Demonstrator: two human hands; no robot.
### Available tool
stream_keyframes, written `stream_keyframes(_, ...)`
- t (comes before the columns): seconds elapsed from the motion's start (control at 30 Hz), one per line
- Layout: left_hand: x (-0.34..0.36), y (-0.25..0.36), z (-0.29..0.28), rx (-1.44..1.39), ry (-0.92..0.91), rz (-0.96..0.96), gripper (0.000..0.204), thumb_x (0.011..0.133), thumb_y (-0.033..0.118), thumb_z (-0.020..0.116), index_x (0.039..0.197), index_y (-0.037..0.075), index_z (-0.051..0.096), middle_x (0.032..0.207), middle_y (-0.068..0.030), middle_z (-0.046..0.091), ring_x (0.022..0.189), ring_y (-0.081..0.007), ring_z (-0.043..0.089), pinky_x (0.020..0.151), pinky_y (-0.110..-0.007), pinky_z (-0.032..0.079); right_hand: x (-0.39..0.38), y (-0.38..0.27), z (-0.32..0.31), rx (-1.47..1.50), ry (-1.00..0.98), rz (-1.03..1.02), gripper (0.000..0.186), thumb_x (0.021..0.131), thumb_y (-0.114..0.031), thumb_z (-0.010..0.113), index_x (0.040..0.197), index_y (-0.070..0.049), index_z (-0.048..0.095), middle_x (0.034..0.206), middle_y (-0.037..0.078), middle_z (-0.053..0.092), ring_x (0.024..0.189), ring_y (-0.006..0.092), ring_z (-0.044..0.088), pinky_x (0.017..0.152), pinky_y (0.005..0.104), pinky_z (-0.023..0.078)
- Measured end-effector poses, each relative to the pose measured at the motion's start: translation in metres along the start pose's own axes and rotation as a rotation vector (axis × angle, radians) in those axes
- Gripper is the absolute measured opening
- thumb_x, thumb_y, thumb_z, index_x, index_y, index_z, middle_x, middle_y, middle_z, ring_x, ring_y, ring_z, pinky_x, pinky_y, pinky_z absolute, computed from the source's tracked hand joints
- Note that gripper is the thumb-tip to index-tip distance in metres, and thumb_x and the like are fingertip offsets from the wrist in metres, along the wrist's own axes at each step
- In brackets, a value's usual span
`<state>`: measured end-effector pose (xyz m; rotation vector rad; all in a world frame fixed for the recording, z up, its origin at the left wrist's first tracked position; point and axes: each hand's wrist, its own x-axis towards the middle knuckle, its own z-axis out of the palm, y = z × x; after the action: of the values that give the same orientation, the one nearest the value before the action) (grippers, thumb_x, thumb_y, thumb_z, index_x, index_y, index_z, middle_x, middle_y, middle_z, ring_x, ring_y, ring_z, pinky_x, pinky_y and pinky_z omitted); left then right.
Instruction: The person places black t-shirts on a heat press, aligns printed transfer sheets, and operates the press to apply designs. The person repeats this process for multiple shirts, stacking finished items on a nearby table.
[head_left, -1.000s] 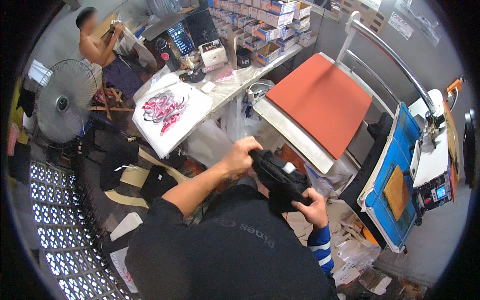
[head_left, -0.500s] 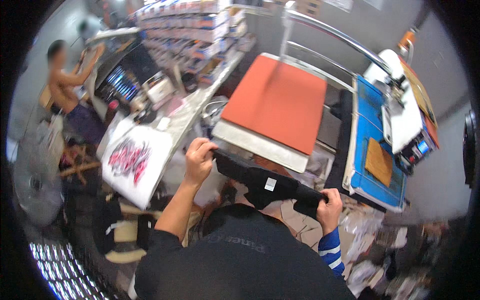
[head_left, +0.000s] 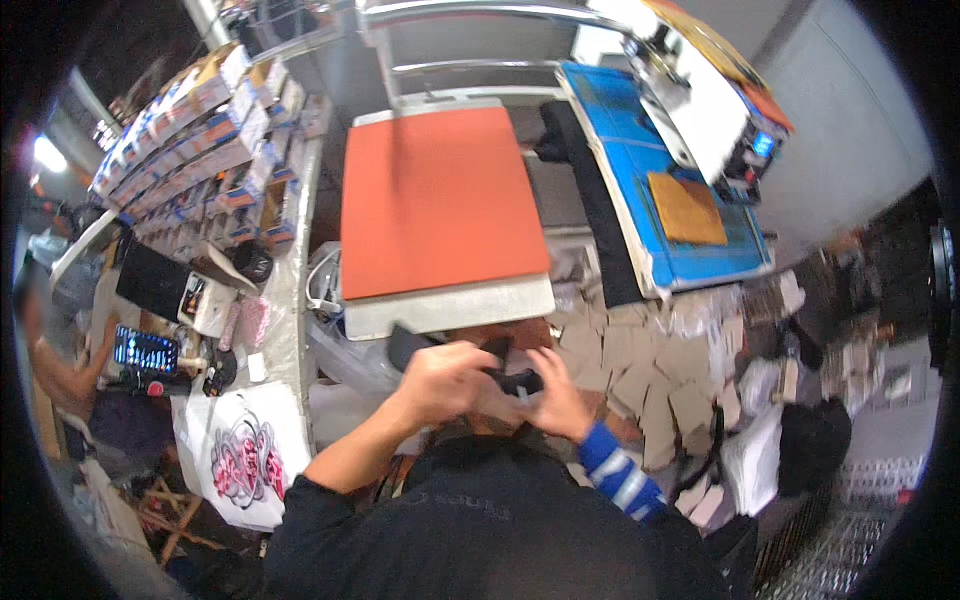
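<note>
Both hands are close together in front of my body, a little below the heat press's orange pad [head_left: 440, 205]. A black piece of cloth [head_left: 406, 346] is gathered between them. My left hand [head_left: 445, 383] is closed on it, and part of the cloth sticks out above its knuckles. My right hand [head_left: 556, 402] grips the other end, with dark folds bunched by the thumb and fingers. A striped blue sleeve covers the right wrist. Much of the cloth is hidden behind the fingers. The pad lies on a pale platen [head_left: 450, 308] and carries nothing.
At right stands a blue press bed [head_left: 640, 180] with a brown pad [head_left: 688, 208] on it. Grey flat pieces [head_left: 650, 385] litter the floor. At left, a table bears a printed white sheet [head_left: 225, 460], with stacked boxes [head_left: 200, 140] beyond. Another person [head_left: 75, 375] is at far left.
My hands have come together from wide apart, so the stretched black cloth is now gathered between them. The view has turned right, shifting the press and tables leftward.
</note>
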<state>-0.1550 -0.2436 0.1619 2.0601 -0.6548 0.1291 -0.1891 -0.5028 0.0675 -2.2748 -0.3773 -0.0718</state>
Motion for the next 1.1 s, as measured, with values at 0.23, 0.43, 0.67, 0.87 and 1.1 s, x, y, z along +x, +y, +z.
stream_keyframes(0.23,0.039,0.092,-0.014,0.046,0.008,0.257,0.018,0.071,-0.003,0.079,0.087,0.002,0.075,0.077,-0.0155,0.072,0.07,-0.0323,0.073,0.065,-0.039,0.058,-0.071,0.092,-0.012,-0.003,0.324,0.257,0.026,0.082,-0.01,0.075,0.106,-0.004,0.071,0.1,0.018,0.074,0.097,0.0405,0.07,0.085,0.0439,0.055)
stream_keyframes(0.43,0.052,0.122,-0.011,0.279,0.325,0.119,0.015,0.078,0.0,0.082,0.089,-0.002,0.072,0.085,-0.0158,0.074,0.079,-0.0301,0.073,0.076,-0.035,0.057,-0.165,0.122,-0.136,0.234,0.271,0.44,0.025,0.083,-0.011,0.08,0.105,-0.002,0.071,0.094,0.016,0.074,0.089,0.0271,0.072,0.082,0.0379,0.055)
stream_keyframes(0.67,0.056,0.132,0.055,0.146,0.22,0.001,0.016,0.083,-0.001,0.08,0.094,-0.004,0.069,0.083,-0.0083,0.069,0.077,-0.0152,0.064,0.076,-0.03,0.052,-0.278,0.096,-0.247,0.355,0.422,0.527,0.029,0.088,-0.021,0.084,0.092,-0.002,0.062,0.075,0.003,0.061,0.072,0.012,0.054,0.067,0.0328,0.047)
stream_keyframes(0.87,0.09,0.156,0.116,-0.014,-0.081,0.075,0.013,0.085,-0.003,0.076,0.096,-0.003,0.069,0.084,-0.0071,0.068,0.079,-0.014,0.063,0.075,-0.028,0.051,-0.365,0.073,-0.298,0.46,0.521,0.472,0.017,0.093,-0.014,0.077,0.088,-0.001,0.068,0.08,-0.002,0.064,0.077,0.0077,0.055,0.069,0.0281,0.046)
stream_keyframes(1.1,0.105,0.177,0.181,-0.118,-0.194,0.231,0.018,0.082,-0.012,0.068,0.097,-0.003,0.069,0.088,-0.0068,0.064,0.083,-0.0166,0.065,0.078,-0.029,0.052,-0.393,0.04,-0.331,-0.033,0.718,0.529,0.021,0.08,-0.001,0.084,0.088,-0.001,0.065,0.075,0.002,0.062,0.07,0.0119,0.054,0.066,0.0296,0.045)
